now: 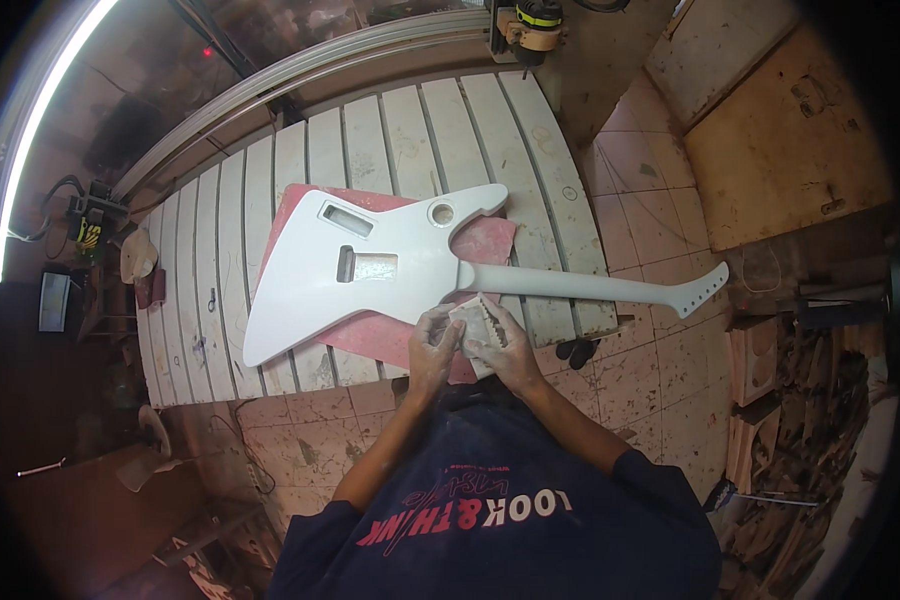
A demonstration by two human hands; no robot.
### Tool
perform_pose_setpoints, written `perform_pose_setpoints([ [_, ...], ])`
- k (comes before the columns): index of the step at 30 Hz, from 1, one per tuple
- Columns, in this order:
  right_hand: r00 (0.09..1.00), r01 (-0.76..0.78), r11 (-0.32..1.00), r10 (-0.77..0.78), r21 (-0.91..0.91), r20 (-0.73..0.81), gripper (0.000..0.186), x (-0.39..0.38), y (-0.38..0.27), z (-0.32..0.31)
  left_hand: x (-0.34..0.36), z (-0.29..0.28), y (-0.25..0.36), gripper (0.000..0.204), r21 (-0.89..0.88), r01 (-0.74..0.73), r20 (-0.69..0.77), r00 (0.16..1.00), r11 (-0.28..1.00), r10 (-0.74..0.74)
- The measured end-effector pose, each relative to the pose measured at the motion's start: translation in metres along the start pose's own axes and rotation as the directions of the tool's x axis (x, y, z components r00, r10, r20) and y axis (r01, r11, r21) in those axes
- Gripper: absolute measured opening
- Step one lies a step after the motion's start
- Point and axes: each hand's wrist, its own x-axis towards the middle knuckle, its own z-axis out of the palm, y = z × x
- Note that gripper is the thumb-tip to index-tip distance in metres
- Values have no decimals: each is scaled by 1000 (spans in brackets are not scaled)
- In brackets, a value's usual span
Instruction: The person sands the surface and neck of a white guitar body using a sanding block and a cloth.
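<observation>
A white electric guitar body [305, 270] with an angular outline lies cavity side up across the table, its neck [580, 285] pointing right and its headstock [705, 290] reaching past the edge. Two rectangular cavities and one round recess show in it. Just in front of the neck joint, my left hand [433, 345] and my right hand [510, 350] hold a pale, dusty sheet [478, 322] between them; it looks like sandpaper with one jagged edge. Both hands are closed on it and coated with white dust.
Under the guitar lies a red mat [370, 342] on a slatted white table [410, 130]. A metal rail [300, 65] spans the back, with a tool head [532, 25] at its right. Wood scraps [810, 400] are piled at far right; a wooden panel [785, 140] stands beyond.
</observation>
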Motion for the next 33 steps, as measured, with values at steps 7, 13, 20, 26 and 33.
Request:
perform_pose_setpoints([
  [7, 990, -89, 980, 68, -176, -121, 68, 21, -4, 18, 59, -49, 4, 44, 454, 7, 188, 977, 891, -103],
  [13, 894, -107, 831, -159, -545, -419, 67, 49, 24, 57, 167, -66, 23, 70, 862, -452, 367, 869, 230, 331],
  [20, 835, -266, 683, -189, -680, -517, 67, 45, 23, 105, 250, -33, 34, 90, 855, -513, 487, 846, 80, 216],
  [26, 796, -389, 526, -221, -756, -563, 66, 104, 10, 92, 254, -1, 31, 79, 867, -489, 467, 866, 101, 180],
  [33, 758, -327, 589, -304, -739, -578, 70, 94, 19, 108, 255, -12, 32, 80, 876, -467, 451, 882, 123, 136],
])
